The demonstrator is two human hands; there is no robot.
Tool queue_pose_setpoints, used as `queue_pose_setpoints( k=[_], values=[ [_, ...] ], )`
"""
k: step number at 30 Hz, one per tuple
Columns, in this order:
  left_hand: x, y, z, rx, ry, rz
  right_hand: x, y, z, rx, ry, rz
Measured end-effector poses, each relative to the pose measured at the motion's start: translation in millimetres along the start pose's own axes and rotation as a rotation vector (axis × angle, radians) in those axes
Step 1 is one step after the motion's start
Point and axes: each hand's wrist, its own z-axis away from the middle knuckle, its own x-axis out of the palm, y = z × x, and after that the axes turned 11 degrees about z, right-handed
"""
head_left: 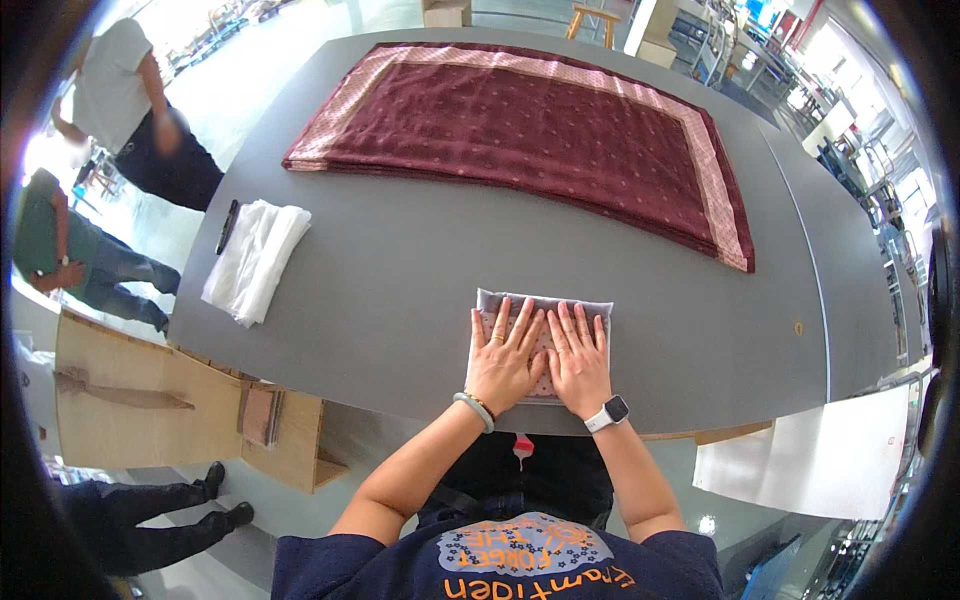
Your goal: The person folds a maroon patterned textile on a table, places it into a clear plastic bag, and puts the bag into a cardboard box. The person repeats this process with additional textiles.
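Note:
Both my hands lie flat, side by side, on a clear plastic bag (545,300) near the front edge of the grey table. Inside the bag shows a folded pink cloth (543,384) with small dots, mostly covered by my palms. My left hand (505,355) has its fingers spread over the left half; a ring and a bracelet are on that side. My right hand (579,360) spreads its fingers over the right half, with a white-banded watch (607,412) at the wrist. The bag's top edge extends past my fingertips.
Across the far side of the table (400,250) lies a stack of maroon cloths (530,130) with pink patterned borders. At the left are a pile of clear plastic bags (258,262) and a black pen (228,226). Several people stand beyond the left edge. A wooden cabinet (150,400) adjoins the table.

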Motion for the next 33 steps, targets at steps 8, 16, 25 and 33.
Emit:
queue_pose_setpoints(
  k=[8, 16, 25, 33],
  values=[
    [6.8, -5.2, -0.2, -0.009, 0.000, 0.032, 25.8, 35.3, 5.6, 0.004, 0.098, -0.104],
    [-34.8, -48.5, 17.6, -0.357, 0.079, -0.010, 27.4, 73.0, 20.3, 0.359, 0.158, -0.030],
    [-19.4, -24.5, 195.0, -0.588, -0.068, 1.330, 7.6, -65.6, 4.3, -0.290, -0.022, 0.059],
    [-66.7, -14.2, 271.1, -1.015, 0.929, 1.921, -40.0, -180.4, 11.5, -0.547, -0.220, -0.512]
  ],
)
